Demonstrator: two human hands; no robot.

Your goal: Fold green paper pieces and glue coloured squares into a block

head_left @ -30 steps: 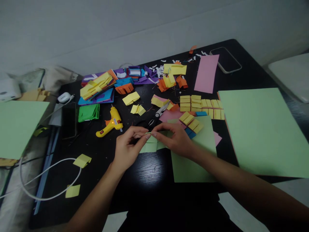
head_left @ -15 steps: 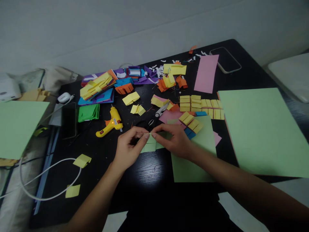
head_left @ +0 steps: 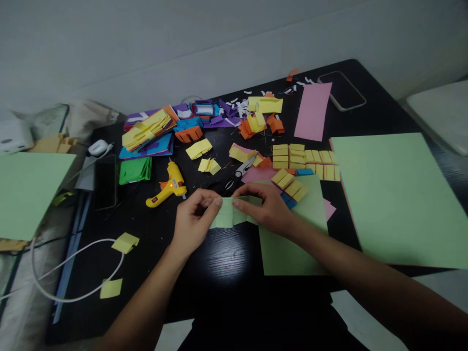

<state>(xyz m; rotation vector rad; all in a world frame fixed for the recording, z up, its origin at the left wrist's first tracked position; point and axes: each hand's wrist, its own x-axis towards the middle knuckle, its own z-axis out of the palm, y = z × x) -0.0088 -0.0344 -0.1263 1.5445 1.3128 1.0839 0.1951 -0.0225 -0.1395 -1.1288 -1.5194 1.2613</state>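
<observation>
A creased strip of light green paper (head_left: 225,217) is held up between my two hands, over the near middle of the black table. My left hand (head_left: 193,217) pinches its upper left edge between thumb and fingers. At the upper right edge, my right hand (head_left: 266,207) grips it the same way, with part of the strip showing behind the fingers. Under my right wrist lies a green paper sheet (head_left: 292,253). A small block of folded yellow pieces (head_left: 288,184) sits just beyond that hand. Scissors (head_left: 245,166) lie past my fingertips.
Left of my hands lies a yellow glue gun (head_left: 170,186), its light glowing. Green folded papers (head_left: 135,170) and stacked yellow strips (head_left: 148,129) are behind it. Large green sheets (head_left: 398,200) cover the right side. A white cable (head_left: 76,300) loops at the left; a phone (head_left: 341,91) lies far right.
My hands have drawn slightly apart along the top edge of the green strip. More of the paper now shows between them, with a crease in the middle.
</observation>
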